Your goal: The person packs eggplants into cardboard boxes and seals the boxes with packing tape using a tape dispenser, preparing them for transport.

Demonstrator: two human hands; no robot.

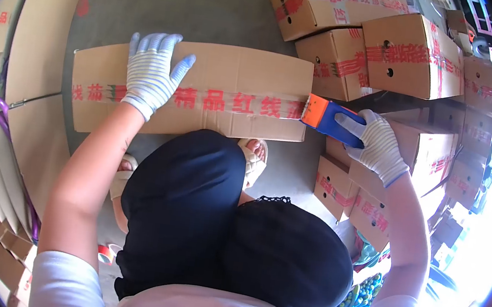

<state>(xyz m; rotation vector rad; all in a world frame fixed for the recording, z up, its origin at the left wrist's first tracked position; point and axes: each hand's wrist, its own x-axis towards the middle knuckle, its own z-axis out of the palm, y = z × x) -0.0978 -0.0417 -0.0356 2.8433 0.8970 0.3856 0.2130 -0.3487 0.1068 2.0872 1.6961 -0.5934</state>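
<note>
Head view shows one long carton (213,68) lying before two knees, one strip of red-lettered tape (251,105) along it. One gloved left hand (150,76) rests on it, thumb spread from four fingers. One gloved right hand (375,141) clamps its fingers around one orange-and-blue tape dispenser (332,119) at the carton's right end. Three printed boxes (411,57) sit beyond, upper right.
</note>
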